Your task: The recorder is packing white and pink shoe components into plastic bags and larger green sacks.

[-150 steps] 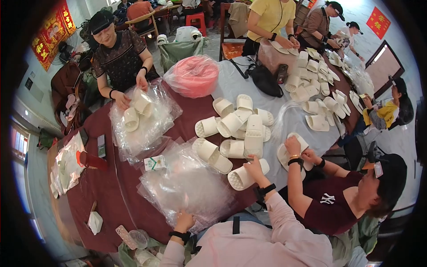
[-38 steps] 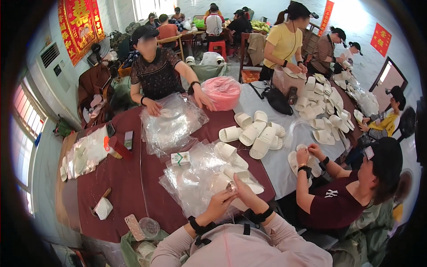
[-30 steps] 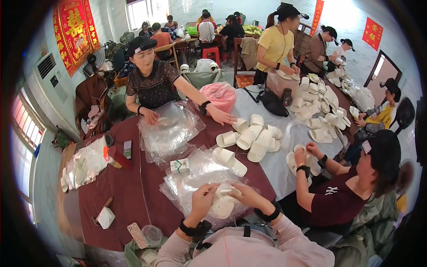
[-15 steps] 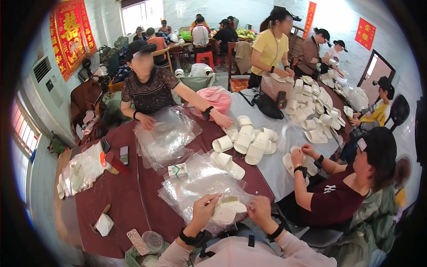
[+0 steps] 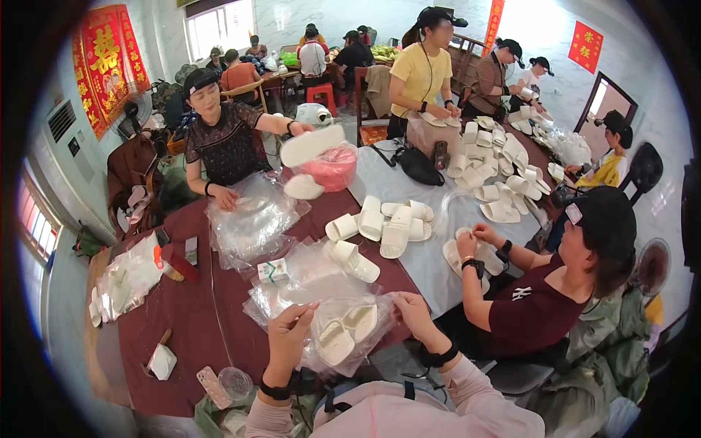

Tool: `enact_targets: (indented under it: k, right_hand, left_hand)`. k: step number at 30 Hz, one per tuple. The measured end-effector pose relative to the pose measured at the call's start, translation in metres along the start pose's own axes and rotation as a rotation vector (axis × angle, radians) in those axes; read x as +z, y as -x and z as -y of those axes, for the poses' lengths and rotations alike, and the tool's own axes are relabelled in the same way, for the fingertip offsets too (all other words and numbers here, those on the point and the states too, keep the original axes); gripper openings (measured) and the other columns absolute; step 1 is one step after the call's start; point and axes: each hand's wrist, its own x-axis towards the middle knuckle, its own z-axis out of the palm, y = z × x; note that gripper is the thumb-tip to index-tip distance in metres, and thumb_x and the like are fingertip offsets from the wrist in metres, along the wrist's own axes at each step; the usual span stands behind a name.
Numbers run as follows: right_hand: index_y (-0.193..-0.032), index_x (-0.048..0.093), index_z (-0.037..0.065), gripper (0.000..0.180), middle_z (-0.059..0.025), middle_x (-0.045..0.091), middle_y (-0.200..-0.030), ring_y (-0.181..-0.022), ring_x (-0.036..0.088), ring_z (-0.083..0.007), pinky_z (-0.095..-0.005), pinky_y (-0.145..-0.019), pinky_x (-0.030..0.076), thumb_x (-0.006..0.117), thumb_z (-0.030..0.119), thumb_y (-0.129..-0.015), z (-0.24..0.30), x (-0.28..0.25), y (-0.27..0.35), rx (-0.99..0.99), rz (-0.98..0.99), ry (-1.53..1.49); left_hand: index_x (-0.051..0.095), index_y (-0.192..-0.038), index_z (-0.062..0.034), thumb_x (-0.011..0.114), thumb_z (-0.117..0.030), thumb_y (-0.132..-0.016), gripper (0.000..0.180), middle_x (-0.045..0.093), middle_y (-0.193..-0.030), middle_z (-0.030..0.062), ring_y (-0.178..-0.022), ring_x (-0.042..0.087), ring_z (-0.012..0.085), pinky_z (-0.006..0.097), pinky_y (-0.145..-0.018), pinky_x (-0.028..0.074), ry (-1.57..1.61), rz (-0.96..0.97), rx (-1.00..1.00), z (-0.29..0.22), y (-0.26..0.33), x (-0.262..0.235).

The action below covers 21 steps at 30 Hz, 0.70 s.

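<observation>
Close in front of me, a pair of cream slippers lies inside a clear plastic bag. My left hand pinches the bag's left side, fingers closed. On the opposite side, my right hand grips the bag's right edge between thumb and fingers. The slippers lean toward me, soles down, straps partly hidden by shiny film. Beneath and beyond the bag are more flat clear bags with a small white-and-green box on them. Another slipper pair rests just past these.
A pile of cream slippers stands mid-table. Across from me, a co-worker holds up a slipper pair beside a pink bag. Another co-worker sits close on my right, handling slippers. Left lie a phone and a clear round container.
The bagged slippers now lie spread apart and further down inside the bag, which my hands hold wider. The co-worker opposite has lifted a slipper pair off the pile. My view has shifted slightly.
</observation>
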Motion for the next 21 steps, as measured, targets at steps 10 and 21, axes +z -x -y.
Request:
enact_targets:
  k: [10,21]
  right_hand:
    - [-0.099,0.058,0.001,0.023,-0.0034,0.062,-0.085,-0.076,0.058,-0.0095,-0.0228,-0.069,0.046,0.049,0.021,-0.091,0.015,-0.075,0.075,0.036,0.200,-0.218]
    - [-0.098,0.057,0.002,0.018,-0.0011,0.059,-0.093,-0.086,0.053,-0.0088,-0.0234,-0.076,0.043,0.052,0.018,-0.091,-0.020,-0.118,0.133,0.300,0.633,-0.189]
  left_hand:
    - [0.065,-0.100,-0.0009,0.056,-0.001,-0.085,0.017,0.054,-0.074,-0.0026,-0.063,0.044,0.0025,0.017,-0.053,0.034,-0.204,0.325,0.105,0.019,0.073,0.109]
    - [0.064,-0.102,-0.0009,0.056,-0.006,-0.087,0.018,0.046,-0.071,-0.0043,-0.052,0.038,0.0017,0.020,-0.044,0.029,-0.053,0.302,-0.058,0.066,0.155,0.151]
